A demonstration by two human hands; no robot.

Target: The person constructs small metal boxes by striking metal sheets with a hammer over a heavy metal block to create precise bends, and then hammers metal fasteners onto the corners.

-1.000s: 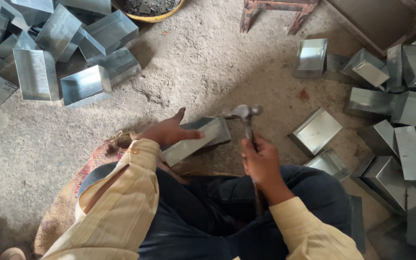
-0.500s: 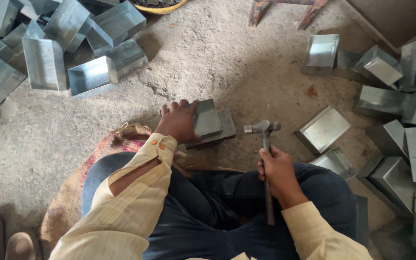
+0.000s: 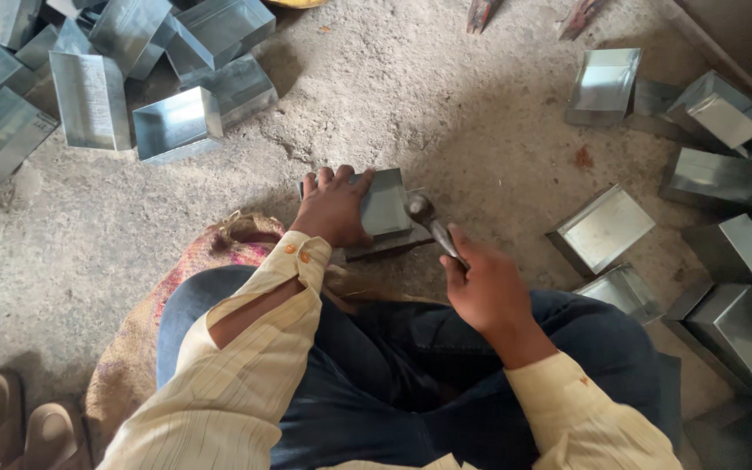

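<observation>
Sheet-metal box point(image 3: 385, 202) lies on the concrete floor point(image 3: 446, 96) right in front of the crossed legs, under the left hand point(image 3: 334, 206). I see that hand spread flat over its left side, fingers curled over the far edge, pressing it down onto a dark flat bar point(image 3: 386, 247) beneath. Right hand point(image 3: 485, 287) sits just right of the box, closed tight around the handle of a hammer point(image 3: 433, 226); the hammer head meets the box's right edge.

Box: dull grey, folded sheet, rectangular, upper face smooth with a faint sheen. I cannot tell which side is open.

Outward: a reddish woven sack point(image 3: 219, 248) lies under the left knee, touching the bar's near end. Right of the hands, well apart from the box, two shallow open metal trays point(image 3: 602, 231) sit with more boxes stacked behind toward the frame edge. Far left, a loose pile of similar boxes point(image 3: 97, 78), several open side up. Between those two heaps I note bare, rough floor beyond the box. Sandals point(image 3: 19, 418) at lower left.
</observation>
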